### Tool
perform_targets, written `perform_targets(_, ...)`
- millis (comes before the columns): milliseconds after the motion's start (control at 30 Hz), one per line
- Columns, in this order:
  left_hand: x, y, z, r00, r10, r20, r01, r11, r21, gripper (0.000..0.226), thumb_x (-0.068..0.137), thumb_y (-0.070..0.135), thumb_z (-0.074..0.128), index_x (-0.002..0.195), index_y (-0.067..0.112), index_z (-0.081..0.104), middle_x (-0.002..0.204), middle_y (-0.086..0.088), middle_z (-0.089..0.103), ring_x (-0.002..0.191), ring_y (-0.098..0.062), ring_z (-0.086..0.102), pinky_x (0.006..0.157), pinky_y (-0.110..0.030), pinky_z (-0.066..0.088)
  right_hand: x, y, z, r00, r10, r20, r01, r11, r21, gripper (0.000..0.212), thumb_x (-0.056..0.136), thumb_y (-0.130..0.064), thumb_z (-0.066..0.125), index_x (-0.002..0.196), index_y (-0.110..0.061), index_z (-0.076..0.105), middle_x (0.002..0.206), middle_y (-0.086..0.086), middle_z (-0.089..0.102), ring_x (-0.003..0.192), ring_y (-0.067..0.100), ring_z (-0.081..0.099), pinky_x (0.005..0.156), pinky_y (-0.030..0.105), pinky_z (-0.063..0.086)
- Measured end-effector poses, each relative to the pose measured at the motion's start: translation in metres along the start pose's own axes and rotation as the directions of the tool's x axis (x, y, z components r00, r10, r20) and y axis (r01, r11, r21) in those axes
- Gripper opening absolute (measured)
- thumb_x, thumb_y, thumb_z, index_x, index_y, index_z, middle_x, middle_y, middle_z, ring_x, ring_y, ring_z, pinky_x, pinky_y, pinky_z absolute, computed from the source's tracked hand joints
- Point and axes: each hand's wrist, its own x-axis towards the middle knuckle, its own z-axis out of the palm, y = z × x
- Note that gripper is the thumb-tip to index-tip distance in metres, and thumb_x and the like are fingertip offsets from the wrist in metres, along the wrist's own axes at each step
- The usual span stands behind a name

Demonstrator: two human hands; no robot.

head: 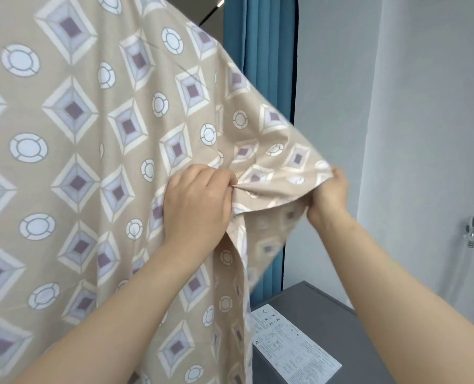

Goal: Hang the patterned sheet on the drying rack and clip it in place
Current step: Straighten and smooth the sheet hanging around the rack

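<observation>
Pale grey walls, blue pleated curtain (pixel 260 79) behind; grey cabinet top with a printed white label (pixel 294 347) at lower right. Beige cotton sheet with diamond-and-circle print (pixel 72 139) hangs from above, filling the frame's left side; the rack itself is hidden. My left hand (pixel 197 200) pinches a fold near the sheet's right edge; my right hand (pixel 328 194) grips the lifted corner, both closed on fabric. No clips visible. Judgement: pull the edge taut and level so it drapes without bunching before clipping.
</observation>
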Motion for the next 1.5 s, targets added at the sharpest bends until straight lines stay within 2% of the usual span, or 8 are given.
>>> perform_targets(167, 0.026, 0.018, -0.001, 0.992, -0.120, 0.042, 0.124, 0.986, -0.111, 0.015, 0.079, 0.021, 0.047, 0.079, 0.017, 0.062, 0.073, 0.002, 0.065, 0.074, -0.025, 0.061, 0.069, -0.032, 0.033, 0.036, -0.056, -0.024, 0.919, -0.323, 0.224, 0.239, 0.912, 0.333, 0.026, 0.089, -0.042, 0.039, 0.076, -0.025, 0.053, 0.071, -0.002, 0.050, 0.072, 0.018, 0.047, 0.079, 0.028, 0.038)
perform_targets(367, 0.019, 0.037, 0.023, 0.966, -0.119, 0.229, 0.156, 0.976, -0.151, 0.040, 0.085, 0.042, 0.032, 0.099, 0.016, 0.059, 0.093, -0.004, 0.065, 0.091, -0.028, 0.059, 0.078, -0.038, 0.037, -0.032, -0.017, -0.067, 0.855, 0.279, 0.437, 0.205, 0.593, -0.779, 0.022, 0.095, 0.002, 0.043, 0.107, -0.008, 0.059, 0.077, 0.009, 0.061, 0.066, -0.003, 0.064, 0.072, 0.018, 0.056)
perform_targets(600, 0.018, 0.046, 0.033, 0.950, -0.094, 0.296, 0.131, 0.986, -0.107, 0.066, 0.079, 0.061, 0.028, 0.128, 0.023, 0.049, 0.130, -0.002, 0.053, 0.126, -0.024, 0.044, 0.100, -0.046, 0.029, -0.011, -0.096, -0.038, 0.911, -0.382, 0.156, 0.402, 0.907, -0.123, 0.013, 0.093, -0.021, 0.051, 0.082, -0.024, 0.058, 0.077, -0.009, 0.063, 0.070, 0.006, 0.059, 0.068, 0.024, 0.051)
perform_targets(733, 0.026, 0.066, 0.034, 0.889, -0.149, 0.433, 0.211, 0.973, -0.098, 0.073, 0.078, 0.060, 0.028, 0.143, 0.027, 0.024, 0.150, -0.001, 0.026, 0.141, -0.027, 0.018, 0.107, -0.058, 0.018, -0.036, -0.070, -0.045, 0.934, 0.001, 0.357, 0.262, 0.675, -0.689, 0.017, 0.093, -0.003, 0.049, 0.090, -0.018, 0.054, 0.079, -0.008, 0.059, 0.067, -0.003, 0.048, 0.057, 0.010, 0.043)
perform_targets(867, 0.035, 0.077, 0.036, 0.863, -0.078, 0.499, 0.105, 0.994, -0.026, 0.074, 0.085, 0.041, 0.046, 0.148, 0.019, 0.014, 0.153, -0.011, 0.015, 0.141, -0.031, 0.004, 0.109, -0.058, 0.011, -0.029, -0.106, -0.052, 0.982, -0.169, 0.087, 0.189, 0.909, -0.372, 0.020, 0.089, 0.001, 0.050, 0.076, -0.014, 0.054, 0.069, 0.002, 0.062, 0.065, 0.016, 0.060, 0.057, 0.025, 0.052)
perform_targets(1000, 0.044, 0.097, 0.029, 0.947, -0.149, 0.284, 0.234, 0.926, -0.297, 0.068, 0.071, 0.036, 0.058, 0.130, 0.007, 0.044, 0.126, -0.021, 0.046, 0.116, -0.038, 0.040, 0.093, -0.047, 0.031, -0.019, -0.124, -0.055, 0.841, -0.540, -0.011, 0.431, 0.682, -0.591, 0.023, 0.091, -0.018, 0.052, 0.072, -0.025, 0.040, 0.069, -0.004, 0.049, 0.058, 0.009, 0.046, 0.055, 0.020, 0.039)
perform_targets(1200, 0.064, 0.110, 0.032, 0.888, -0.211, 0.407, 0.452, 0.561, -0.694, 0.058, 0.079, 0.032, 0.059, 0.129, 0.017, 0.037, 0.121, -0.007, 0.048, 0.111, -0.025, 0.049, 0.091, -0.038, 0.042, -0.035, -0.071, -0.090, 0.941, -0.321, 0.111, 0.328, 0.778, -0.536, 0.037, 0.082, 0.012, 0.050, 0.066, -0.020, 0.040, 0.067, -0.005, 0.044, 0.057, 0.007, 0.038, 0.050, 0.018, 0.033)
perform_targets(1500, 0.094, 0.114, 0.039, 0.915, -0.074, 0.397, 0.356, 0.611, -0.707, 0.045, 0.088, 0.039, 0.043, 0.133, 0.035, 0.037, 0.134, 0.001, 0.042, 0.120, -0.018, 0.047, 0.103, -0.040, 0.037, -0.044, -0.114, -0.048, 0.830, -0.172, 0.531, 0.456, 0.758, -0.467, 0.052, 0.071, -0.068, 0.049, 0.091, -0.024, 0.067, 0.107, -0.025, 0.062, 0.126, 0.004, 0.043, 0.098, 0.030, 0.037)
